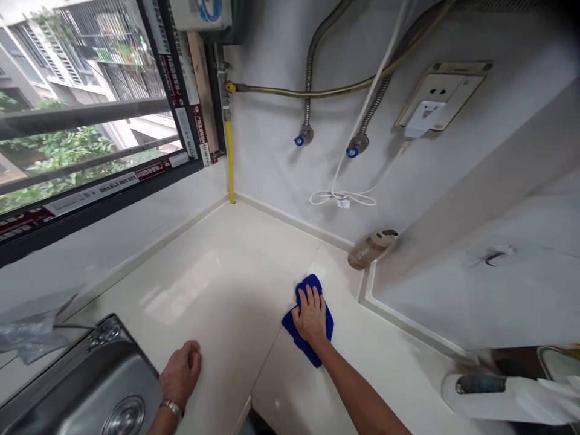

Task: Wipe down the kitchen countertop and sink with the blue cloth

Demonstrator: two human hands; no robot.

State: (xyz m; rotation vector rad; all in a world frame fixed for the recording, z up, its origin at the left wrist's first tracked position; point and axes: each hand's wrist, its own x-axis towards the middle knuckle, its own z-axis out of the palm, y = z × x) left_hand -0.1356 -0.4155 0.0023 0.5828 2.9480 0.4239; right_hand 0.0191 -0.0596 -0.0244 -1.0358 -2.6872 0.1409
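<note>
A dark blue cleaning cloth (328, 326) lies bunched on the pale, glossy countertop (226, 290), across a seam. My right hand (310, 315) presses down on it from above, fingers slightly apart and curved over the cloth. To the left, my left hand (182, 370) is loosely curled into a fist just over the counter, beside the sink edge. Nothing shows in that hand, and a watch (172, 407) is on its wrist.
A steel sink (86, 386) fills the lower left, with clear plastic wrapping (31, 338) behind it. A brown bottle (369, 249) stands by the wall corner. A white cable (339, 196) hangs above the counter. A yellow pipe (231, 163) runs down in the back corner.
</note>
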